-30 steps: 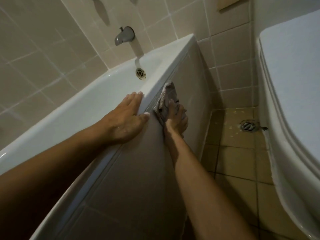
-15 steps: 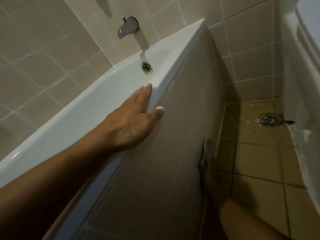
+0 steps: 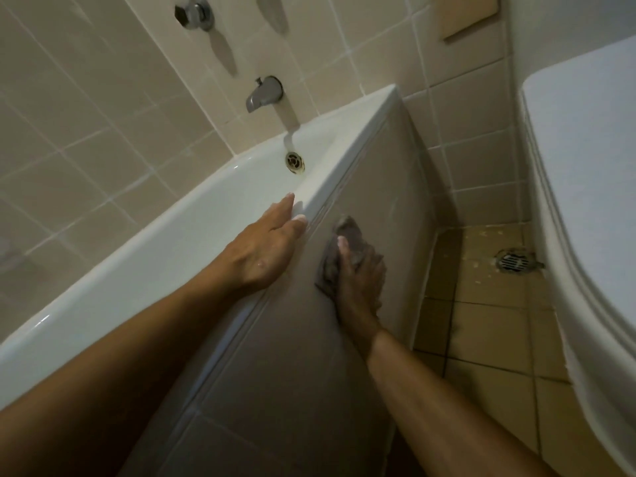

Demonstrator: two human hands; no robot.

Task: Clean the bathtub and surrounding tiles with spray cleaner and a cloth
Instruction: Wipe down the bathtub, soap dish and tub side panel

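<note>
Your right hand [image 3: 358, 277] grips a crumpled grey cloth [image 3: 339, 256] against the bathtub's tiled side panel [image 3: 378, 187]. Your left hand [image 3: 265, 246] rests flat, fingers straight, on the glossy white rim [image 3: 330, 187].

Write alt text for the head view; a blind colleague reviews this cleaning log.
A person's right hand presses a grey cloth against the tiled tub front, while the left hand rests flat on the white tub rim. A spout and overflow drain sit at the far end; a floor drain and toilet lie to the right.
</note>
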